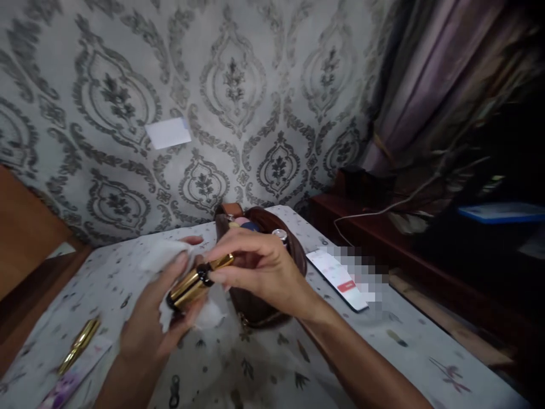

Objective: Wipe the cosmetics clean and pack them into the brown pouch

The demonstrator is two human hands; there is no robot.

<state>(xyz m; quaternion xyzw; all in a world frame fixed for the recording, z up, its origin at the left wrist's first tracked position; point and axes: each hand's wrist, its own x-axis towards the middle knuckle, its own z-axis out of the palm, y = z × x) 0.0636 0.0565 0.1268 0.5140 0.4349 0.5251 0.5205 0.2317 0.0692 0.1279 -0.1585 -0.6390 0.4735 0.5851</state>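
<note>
My left hand (157, 307) is wrapped round a white tissue (164, 254) and a shiny gold and black tube (189, 288). At the tube's upper right end, the thumb and fingers of my right hand (251, 264) pinch a smaller gold piece (222, 261). Whether that piece is joined to the tube cannot be made out. Behind my right hand stands an open brown bag (259, 309) with several items in it, a silver-topped one (280, 234) among them.
Another gold tube (79, 345) lies at the left beside a purple and white packet (72, 378). A lit phone (336, 278) rests right of the bag. Patterned wall behind carries a white card (168, 133). A white cable (383, 209) hangs at the right.
</note>
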